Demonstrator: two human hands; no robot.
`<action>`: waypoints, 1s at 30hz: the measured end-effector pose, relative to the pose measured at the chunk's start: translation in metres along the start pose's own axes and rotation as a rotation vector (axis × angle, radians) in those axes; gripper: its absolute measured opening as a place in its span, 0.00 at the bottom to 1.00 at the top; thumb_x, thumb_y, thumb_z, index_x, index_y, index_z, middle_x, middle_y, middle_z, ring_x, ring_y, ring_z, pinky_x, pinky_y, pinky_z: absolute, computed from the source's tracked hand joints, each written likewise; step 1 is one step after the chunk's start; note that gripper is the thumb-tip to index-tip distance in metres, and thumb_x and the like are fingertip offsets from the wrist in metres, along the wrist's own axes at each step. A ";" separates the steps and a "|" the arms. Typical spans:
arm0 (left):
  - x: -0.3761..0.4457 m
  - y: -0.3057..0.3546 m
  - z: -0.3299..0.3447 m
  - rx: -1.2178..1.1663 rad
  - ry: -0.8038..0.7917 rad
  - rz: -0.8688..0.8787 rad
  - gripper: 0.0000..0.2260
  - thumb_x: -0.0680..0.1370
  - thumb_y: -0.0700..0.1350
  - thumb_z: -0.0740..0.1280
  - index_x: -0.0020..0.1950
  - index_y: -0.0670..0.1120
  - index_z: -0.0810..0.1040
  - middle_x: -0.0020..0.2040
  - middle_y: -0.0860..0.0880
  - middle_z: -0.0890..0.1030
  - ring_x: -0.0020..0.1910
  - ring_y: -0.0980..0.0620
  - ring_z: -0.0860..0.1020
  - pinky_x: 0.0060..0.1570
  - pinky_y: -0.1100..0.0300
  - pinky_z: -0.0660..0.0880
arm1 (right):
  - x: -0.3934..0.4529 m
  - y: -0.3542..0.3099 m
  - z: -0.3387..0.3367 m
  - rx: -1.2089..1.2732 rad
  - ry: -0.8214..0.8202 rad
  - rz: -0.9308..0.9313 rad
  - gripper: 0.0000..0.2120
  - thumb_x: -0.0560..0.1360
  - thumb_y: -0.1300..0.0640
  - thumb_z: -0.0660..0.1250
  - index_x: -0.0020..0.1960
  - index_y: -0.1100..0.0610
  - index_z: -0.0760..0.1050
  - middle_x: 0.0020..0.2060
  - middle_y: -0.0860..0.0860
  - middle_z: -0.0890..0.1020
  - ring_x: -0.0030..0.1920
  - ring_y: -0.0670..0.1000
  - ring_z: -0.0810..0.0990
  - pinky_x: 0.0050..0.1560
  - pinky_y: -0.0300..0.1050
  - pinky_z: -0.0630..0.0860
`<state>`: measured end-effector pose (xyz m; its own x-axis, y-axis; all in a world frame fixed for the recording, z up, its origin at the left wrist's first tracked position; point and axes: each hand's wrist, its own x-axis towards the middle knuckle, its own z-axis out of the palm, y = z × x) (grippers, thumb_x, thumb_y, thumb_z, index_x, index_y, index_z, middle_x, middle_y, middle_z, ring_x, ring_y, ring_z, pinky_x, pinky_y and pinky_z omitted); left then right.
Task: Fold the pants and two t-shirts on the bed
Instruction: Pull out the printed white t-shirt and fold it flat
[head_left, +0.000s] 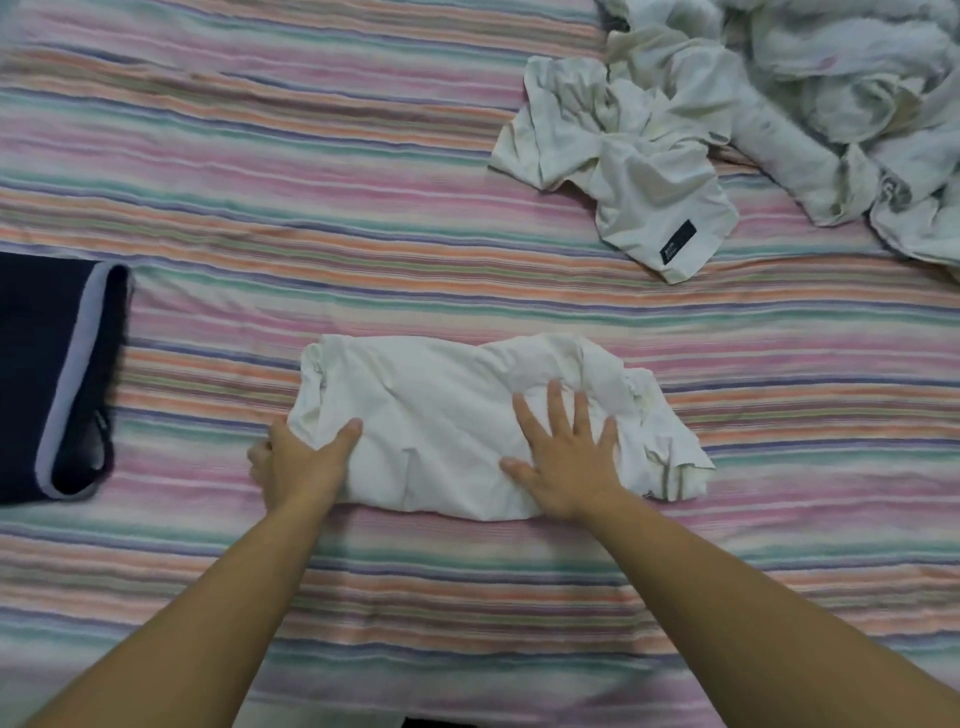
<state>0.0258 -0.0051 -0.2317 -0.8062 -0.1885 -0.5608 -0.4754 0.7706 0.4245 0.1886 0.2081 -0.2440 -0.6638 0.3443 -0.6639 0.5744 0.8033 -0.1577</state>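
Fingers (558, 410) of the right hand (563, 462) are spread wide and laid flat on the half-folded white t-shirt (441, 431), so nothing is being pinched on that side, it's just pressed down. Over on the left hand (301, 462), the thumb is set on top of the shirt's left end while the other fingers are curled at the edge; the cloth looks gripped there, though the fingers underneath can't really be seen.

That shirt is parked in the middle of the striped bed (363, 156), bunched into a wide strip. The dark pants (57, 374) are already folded and set well apart at the left. A second white t-shirt (623, 171) is still crumpled at the upper right, touching a heap of white laundry (857, 93).

What could go wrong, probably: the right end of the strip is lumpy, with a loose sleeve sticking out, so if the next fold is made over it the lump gets trapped and the bundle comes out lopsided. The left end could also slip out if it's lifted with only that thumb grip. And the bedsheet is soft, so wrinkles might get dragged along.
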 end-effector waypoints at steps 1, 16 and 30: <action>-0.001 0.001 -0.003 -0.096 -0.020 -0.026 0.34 0.70 0.55 0.75 0.70 0.45 0.68 0.69 0.41 0.71 0.63 0.38 0.73 0.61 0.43 0.72 | -0.002 -0.003 -0.005 0.030 0.004 0.007 0.36 0.79 0.32 0.48 0.79 0.41 0.34 0.79 0.52 0.31 0.78 0.62 0.34 0.73 0.69 0.37; -0.163 0.108 0.017 -0.034 -0.248 0.592 0.20 0.73 0.41 0.71 0.64 0.51 0.81 0.49 0.51 0.84 0.45 0.53 0.80 0.47 0.59 0.77 | -0.059 0.063 -0.028 0.720 0.357 0.310 0.31 0.80 0.39 0.56 0.80 0.50 0.57 0.79 0.51 0.61 0.79 0.55 0.57 0.77 0.56 0.56; -0.138 0.082 0.094 -0.146 -0.229 0.304 0.36 0.70 0.55 0.76 0.75 0.51 0.66 0.69 0.48 0.75 0.65 0.45 0.75 0.63 0.46 0.74 | -0.039 0.133 -0.034 1.499 0.102 0.383 0.40 0.66 0.38 0.76 0.71 0.57 0.69 0.66 0.49 0.76 0.56 0.49 0.80 0.40 0.40 0.75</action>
<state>0.1312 0.1410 -0.1861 -0.8262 0.1880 -0.5311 -0.2856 0.6728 0.6825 0.2747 0.3183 -0.2141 -0.3632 0.4886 -0.7933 0.6076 -0.5212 -0.5993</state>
